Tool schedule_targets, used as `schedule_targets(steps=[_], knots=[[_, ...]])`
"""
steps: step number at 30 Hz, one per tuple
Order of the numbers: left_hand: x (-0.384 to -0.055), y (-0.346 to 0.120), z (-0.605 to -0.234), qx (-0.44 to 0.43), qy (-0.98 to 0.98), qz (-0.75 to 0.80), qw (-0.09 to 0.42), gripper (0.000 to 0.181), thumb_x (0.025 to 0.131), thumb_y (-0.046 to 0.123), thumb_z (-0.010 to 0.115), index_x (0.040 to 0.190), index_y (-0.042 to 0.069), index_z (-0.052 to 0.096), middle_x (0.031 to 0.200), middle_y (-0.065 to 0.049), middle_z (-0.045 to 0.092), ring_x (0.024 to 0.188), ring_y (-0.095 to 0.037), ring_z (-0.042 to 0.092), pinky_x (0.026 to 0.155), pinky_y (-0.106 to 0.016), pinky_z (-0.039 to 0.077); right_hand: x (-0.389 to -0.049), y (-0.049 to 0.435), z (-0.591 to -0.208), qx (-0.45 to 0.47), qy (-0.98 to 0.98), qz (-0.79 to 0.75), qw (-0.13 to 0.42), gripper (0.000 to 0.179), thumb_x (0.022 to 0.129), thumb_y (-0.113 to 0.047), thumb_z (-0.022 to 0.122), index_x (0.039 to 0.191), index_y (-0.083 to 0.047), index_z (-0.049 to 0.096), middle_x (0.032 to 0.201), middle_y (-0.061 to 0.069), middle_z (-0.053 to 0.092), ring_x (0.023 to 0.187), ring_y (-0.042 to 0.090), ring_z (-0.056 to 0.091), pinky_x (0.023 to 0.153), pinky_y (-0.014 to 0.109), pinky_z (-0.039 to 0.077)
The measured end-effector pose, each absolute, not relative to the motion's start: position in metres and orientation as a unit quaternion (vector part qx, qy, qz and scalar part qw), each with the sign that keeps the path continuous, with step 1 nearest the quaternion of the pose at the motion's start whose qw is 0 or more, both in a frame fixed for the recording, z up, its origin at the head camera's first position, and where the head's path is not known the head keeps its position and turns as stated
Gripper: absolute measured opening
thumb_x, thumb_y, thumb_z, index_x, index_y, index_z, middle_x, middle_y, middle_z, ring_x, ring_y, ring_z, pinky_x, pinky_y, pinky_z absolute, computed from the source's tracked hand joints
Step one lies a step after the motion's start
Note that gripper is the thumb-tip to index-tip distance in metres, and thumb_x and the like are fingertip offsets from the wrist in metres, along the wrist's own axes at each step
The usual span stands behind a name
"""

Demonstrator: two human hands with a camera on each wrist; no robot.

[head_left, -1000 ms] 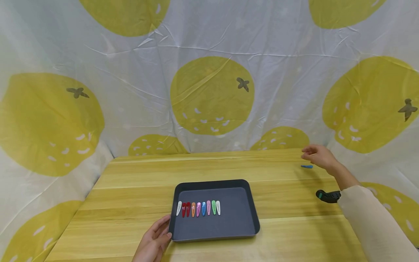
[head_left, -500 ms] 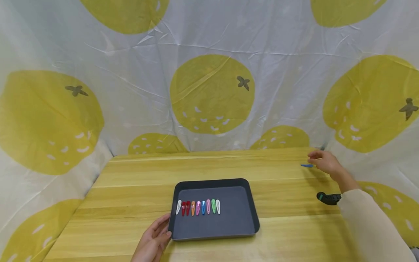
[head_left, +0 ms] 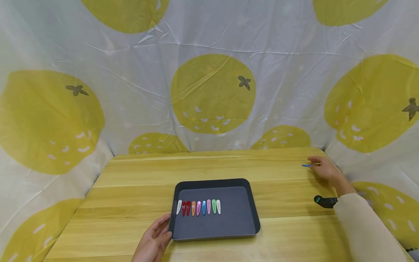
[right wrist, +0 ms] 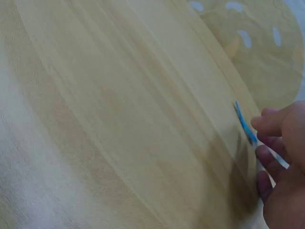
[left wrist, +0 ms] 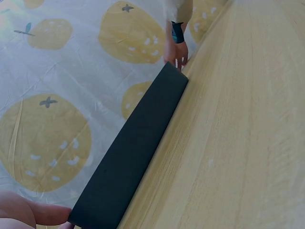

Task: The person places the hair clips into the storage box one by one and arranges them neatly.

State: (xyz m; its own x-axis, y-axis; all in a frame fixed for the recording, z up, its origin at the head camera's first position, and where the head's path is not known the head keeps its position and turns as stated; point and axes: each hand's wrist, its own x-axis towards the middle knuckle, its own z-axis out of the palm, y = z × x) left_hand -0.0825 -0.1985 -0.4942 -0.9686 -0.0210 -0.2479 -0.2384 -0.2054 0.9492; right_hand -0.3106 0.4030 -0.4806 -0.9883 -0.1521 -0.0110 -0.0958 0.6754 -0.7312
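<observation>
My right hand is at the far right of the table, its fingertips pinching one end of a blue hair clip. In the right wrist view, the clip slants out from between the thumb and fingers, close over the wood. My left hand grips the near left corner of a dark grey tray, thumb at the rim. The left wrist view shows that thumb against the tray's dark outer wall. Several snap hair clips in mixed colours lie side by side in the tray.
The wooden table meets a lemon-print curtain at the back and sides. A black device is strapped at my right wrist. The tray's right part shows bare floor beside the row of clips.
My right hand has come down to the blue hair clip, and its fingers have closed on the clip's right end. My left hand and the tray have stayed in place.
</observation>
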Motion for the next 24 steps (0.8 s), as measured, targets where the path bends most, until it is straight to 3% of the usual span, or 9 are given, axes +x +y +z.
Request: schedule_targets(steps=[9, 14, 24], knots=[[-0.082, -0.199, -0.491, -0.105, 0.626, 0.769, 0.075, 0.064, 0.096, -0.020, 0.040, 0.156, -0.015, 0.017, 0.159, -0.039, 0.019, 0.149, -0.050, 0.020, 0.109, -0.035, 0.046, -0.316, 0.403, -0.501, -0.041, 0.945, -0.324, -0.035, 0.035, 0.105, -0.001, 0.050, 0.133, 0.019, 0.051, 0.131, 0.045, 0.049, 0.119, 0.061, 0.047, 0.095, 0.068, 0.046], [-0.082, -0.199, -0.492, -0.108, 0.622, 0.772, 0.076, 0.064, 0.096, -0.021, 0.040, 0.155, -0.015, 0.018, 0.158, -0.039, 0.020, 0.148, -0.050, 0.021, 0.107, -0.033, 0.048, -0.317, 0.405, -0.503, -0.036, 0.948, -0.315, -0.040, 0.030, 0.104, -0.003, 0.054, 0.126, 0.017, 0.056, 0.124, 0.042, 0.054, 0.113, 0.058, 0.051, 0.091, 0.066, 0.047], [-0.082, -0.198, -0.493, -0.106, 0.624, 0.771, 0.072, 0.064, 0.096, -0.021, 0.041, 0.155, -0.015, 0.018, 0.158, -0.040, 0.020, 0.148, -0.051, 0.020, 0.109, -0.036, 0.047, -0.318, 0.404, -0.500, -0.035, 0.935, -0.352, -0.018, 0.016, 0.102, 0.000, 0.054, 0.112, 0.013, 0.057, 0.103, 0.026, 0.059, 0.091, 0.038, 0.054, 0.075, 0.041, 0.046]])
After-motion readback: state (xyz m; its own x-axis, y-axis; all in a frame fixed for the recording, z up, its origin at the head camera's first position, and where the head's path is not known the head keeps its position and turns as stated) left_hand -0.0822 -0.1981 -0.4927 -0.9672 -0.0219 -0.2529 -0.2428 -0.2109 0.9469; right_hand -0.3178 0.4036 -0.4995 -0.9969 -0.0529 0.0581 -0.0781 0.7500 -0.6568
